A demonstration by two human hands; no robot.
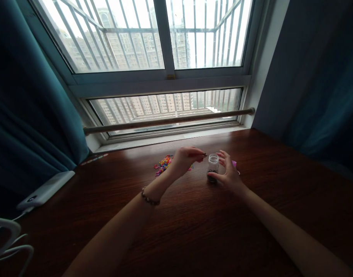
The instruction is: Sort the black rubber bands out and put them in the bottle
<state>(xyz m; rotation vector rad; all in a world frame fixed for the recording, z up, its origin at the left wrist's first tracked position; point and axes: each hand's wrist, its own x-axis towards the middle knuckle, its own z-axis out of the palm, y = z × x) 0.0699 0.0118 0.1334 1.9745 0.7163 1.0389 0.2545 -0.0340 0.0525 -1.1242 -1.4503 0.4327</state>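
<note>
My right hand [228,173] is wrapped round a clear jar [213,163] that stands upright and uncapped on the table, thumb in front and fingers at the far side. Small dark pieces [212,176] lie in the jar's lower part. Just left of the jar's mouth, my left hand [186,157] pinches a tiny dark piece [205,154], too small to make out. Partly behind that hand and wrist spreads a pile of small multicoloured bands or loops [164,164]. A pink object [234,164] shows in part behind my right hand.
A white box-like device [47,188] with a cable lies at the left, near the blue curtain [34,96]. White curved tubing [9,238] is at the lower left corner. A rail [170,121] crosses the barred window behind the brown wooden table [176,231].
</note>
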